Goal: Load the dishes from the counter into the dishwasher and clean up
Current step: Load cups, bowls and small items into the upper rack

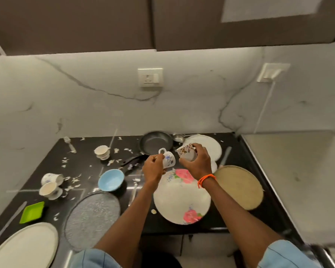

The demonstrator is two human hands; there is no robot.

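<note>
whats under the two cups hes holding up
Below the blue-flowered cup and the butterfly cup lies the floral plate on the black counter. Hands and forearms cover part of the plate's top edge.

Black counter [232, 219] carries the floral plate [180, 198]. Left of it: blue bowl [110, 179], grey plate [93, 217], green dish [33, 212]. Behind: pan [155, 142]. Right: beige plate [240, 186].

cream plate [23, 248] cut off at bottom-left edge; right arm hides part of floral plate [180, 200].
</note>
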